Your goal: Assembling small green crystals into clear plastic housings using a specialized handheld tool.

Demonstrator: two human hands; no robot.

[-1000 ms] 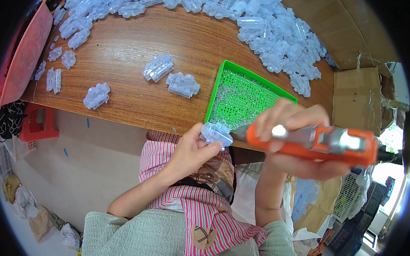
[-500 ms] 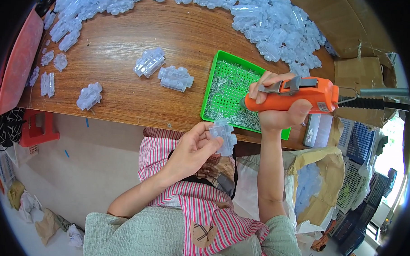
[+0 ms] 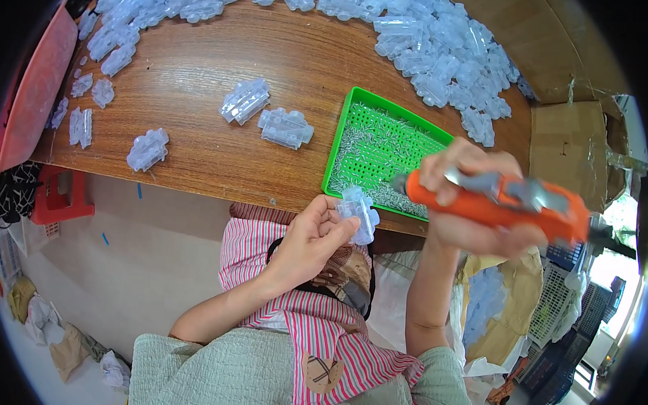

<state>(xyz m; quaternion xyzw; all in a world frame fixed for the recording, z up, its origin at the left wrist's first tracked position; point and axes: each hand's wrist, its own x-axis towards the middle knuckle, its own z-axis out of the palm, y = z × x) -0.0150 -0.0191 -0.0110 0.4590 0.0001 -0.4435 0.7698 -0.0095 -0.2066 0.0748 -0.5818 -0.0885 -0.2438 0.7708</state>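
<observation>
Between the thumb and fingers of my left hand (image 3: 312, 234) is a clear plastic part (image 3: 358, 216), at the table's front edge just below the green tray. My right hand (image 3: 474, 200) is wrapped round an orange electric screwdriver (image 3: 502, 205), slightly smeared by motion. Its tip points left, over the right side of the green tray (image 3: 331, 160). Many small silvery screws (image 3: 373, 126) lie scattered in that tray. Left of it, two clear plastic assemblies (image 3: 285, 127) rest on the wooden table, and another clear assembly (image 3: 147, 150) sits nearer the front left edge.
A large heap of clear plastic parts (image 3: 443, 57) covers the table's far side. Cardboard (image 3: 565, 147) stands at the right, above a sack (image 3: 509, 323) of plastic pieces. A pink basin (image 3: 32, 92) leans at the left, with a red stool (image 3: 63, 200) below.
My right hand has drawn the screwdriver rightward and toward me, its tip lifting back from the tray's middle. My left hand keeps its hold on the plastic part, nearly still.
</observation>
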